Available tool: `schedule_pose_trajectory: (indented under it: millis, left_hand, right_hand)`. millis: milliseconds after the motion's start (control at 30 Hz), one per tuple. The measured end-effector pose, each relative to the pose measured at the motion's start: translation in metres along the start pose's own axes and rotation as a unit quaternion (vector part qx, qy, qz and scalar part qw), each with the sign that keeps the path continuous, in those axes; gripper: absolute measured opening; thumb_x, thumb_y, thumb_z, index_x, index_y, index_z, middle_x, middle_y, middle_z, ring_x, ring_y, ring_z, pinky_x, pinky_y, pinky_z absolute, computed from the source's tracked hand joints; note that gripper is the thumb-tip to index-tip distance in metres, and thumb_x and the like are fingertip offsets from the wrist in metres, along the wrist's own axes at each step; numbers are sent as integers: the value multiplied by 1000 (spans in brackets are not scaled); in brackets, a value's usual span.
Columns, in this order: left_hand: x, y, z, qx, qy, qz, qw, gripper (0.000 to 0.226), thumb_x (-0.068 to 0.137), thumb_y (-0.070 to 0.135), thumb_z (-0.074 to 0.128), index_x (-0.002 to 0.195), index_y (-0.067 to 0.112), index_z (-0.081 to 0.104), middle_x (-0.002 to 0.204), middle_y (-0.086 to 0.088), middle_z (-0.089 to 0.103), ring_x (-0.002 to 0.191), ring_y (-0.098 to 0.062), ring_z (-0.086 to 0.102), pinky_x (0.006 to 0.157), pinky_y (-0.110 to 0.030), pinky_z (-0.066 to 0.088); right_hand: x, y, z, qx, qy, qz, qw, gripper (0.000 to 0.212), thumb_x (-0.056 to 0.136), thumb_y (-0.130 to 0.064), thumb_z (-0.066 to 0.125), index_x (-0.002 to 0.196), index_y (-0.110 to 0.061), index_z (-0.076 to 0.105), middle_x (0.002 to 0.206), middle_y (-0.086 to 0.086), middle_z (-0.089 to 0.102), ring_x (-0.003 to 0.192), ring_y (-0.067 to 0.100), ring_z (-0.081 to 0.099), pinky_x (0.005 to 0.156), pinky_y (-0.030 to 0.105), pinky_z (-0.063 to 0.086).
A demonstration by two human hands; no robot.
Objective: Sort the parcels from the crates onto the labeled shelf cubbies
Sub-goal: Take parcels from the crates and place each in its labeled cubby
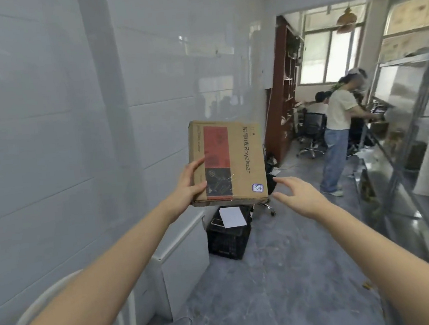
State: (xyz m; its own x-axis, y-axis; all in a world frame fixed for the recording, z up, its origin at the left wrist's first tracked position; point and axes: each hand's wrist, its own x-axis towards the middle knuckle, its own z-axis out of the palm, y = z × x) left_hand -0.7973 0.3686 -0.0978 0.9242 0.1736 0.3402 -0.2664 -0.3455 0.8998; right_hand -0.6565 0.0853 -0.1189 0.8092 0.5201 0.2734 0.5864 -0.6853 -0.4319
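White-tiled corridor: above the black crate [228, 237], the left hand [188, 187] grips a cardboard parcel [227, 162]; the right hand [296, 196] hovers open beside it. Shelving remains undone.

A single wide-angle view from the person's head faces forward and slightly down along a narrow room. Both forearms reach in from the bottom corners toward frame centre. The tiled wall [47, 126] fills the left half, close by; the window [328, 54] sits far off, upper right. Straight lines bend near the edges.
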Motion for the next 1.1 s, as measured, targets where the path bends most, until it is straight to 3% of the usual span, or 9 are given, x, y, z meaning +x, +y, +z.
schedule_pose_trajectory:
  millis: [167, 367, 533, 800, 1100]
  left_hand:
    - [85, -17, 72, -16, -58, 25, 998, 55, 97, 22, 54, 132, 61, 41, 146, 13, 34, 136, -23, 41, 109, -54, 41]
    - [181, -44, 149, -31, -114, 55, 991, 55, 85, 40, 57, 134, 60, 43, 152, 12, 33, 142, -23, 35, 113, -58, 33]
    - [256, -60, 212, -54, -171, 93, 979, 54, 88, 30, 53, 129, 63, 43, 144, 18, 35, 142, -13, 32, 119, -50, 27]
    - [397, -84, 302, -75, -271, 133, 950, 54, 85, 32, 54, 127, 63, 41, 152, 0, 29, 143, -18, 26, 120, -51, 22]
    - [527, -128, 382, -83, -388, 168, 902, 56, 87, 34, 54, 120, 76, 38, 157, 3, 19, 149, -19, 14, 120, -54, 22]
  right_hand:
    - [18, 76, -37, -21, 42, 61, 997, 57, 93, -46, 55, 146, -29, 42, 150, -2, 43, 137, 20, 40, 113, 38, 32]
    - [30, 155, -67, -50, 52, 142, 987, 59, 93, -47, 54, 147, -32, 38, 151, -3, 41, 138, 20, 38, 112, 40, 34]
    - [42, 207, -84, -79, 63, 209, 973, 60, 93, -49, 54, 148, -38, 34, 152, -4, 38, 139, 21, 36, 111, 41, 35]
    - [93, 284, -107, -98, 105, 329, 933, 63, 93, -50, 52, 151, -35, 30, 154, 1, 37, 143, 23, 31, 115, 52, 25]
    - [160, 352, -110, -120, 136, 445, 877, 62, 94, -48, 49, 151, -33, 29, 155, 2, 36, 142, 24, 34, 115, 43, 29]
